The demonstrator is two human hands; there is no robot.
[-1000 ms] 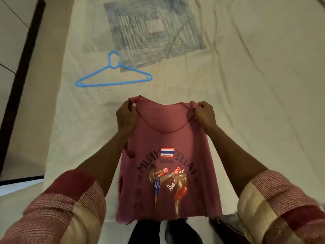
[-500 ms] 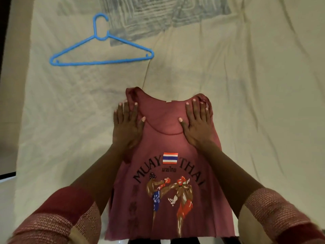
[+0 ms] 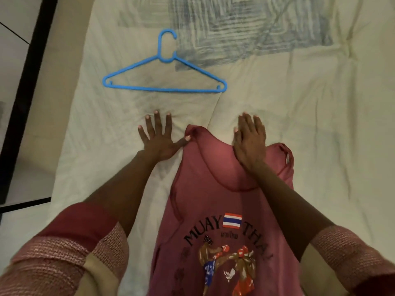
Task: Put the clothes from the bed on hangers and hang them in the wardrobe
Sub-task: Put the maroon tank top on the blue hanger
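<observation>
Fingers (image 3: 157,122) on my left hand (image 3: 157,138) are straight and spread, palm flat on the sheet (image 3: 299,103), thumb tip touching the left strap of the pink tank top (image 3: 213,201); nothing is held. My right hand (image 3: 249,144) has straight fingers held close together, lying flat over the neckline between the two straps, fingertips reaching past the collar onto the sheet; again no grip, just flat on the cloth. I see the tank top lying face up on the bed, straps pointing away from me, hem running out of the bottom edge of the view. Its print shows MUAY THAI, a striped flag and two boxers. The right strap is bunched and slightly folded beside my right wrist. A blue plastic hanger (image 3: 164,82) lies flat on the sheet beyond the top, apart from it and apart from both hands, hook pointing away from me. Further back I see a grey-blue square pattern (image 3: 256,28) printed on the cream sheet, and the hanger's right shoulder overlaps its corner. Both forearms come in under striped pink and beige sleeves (image 3: 57,253). Left of the bed I see a pale floor (image 3: 19,22) with a dark strip (image 3: 27,86) along it.
</observation>
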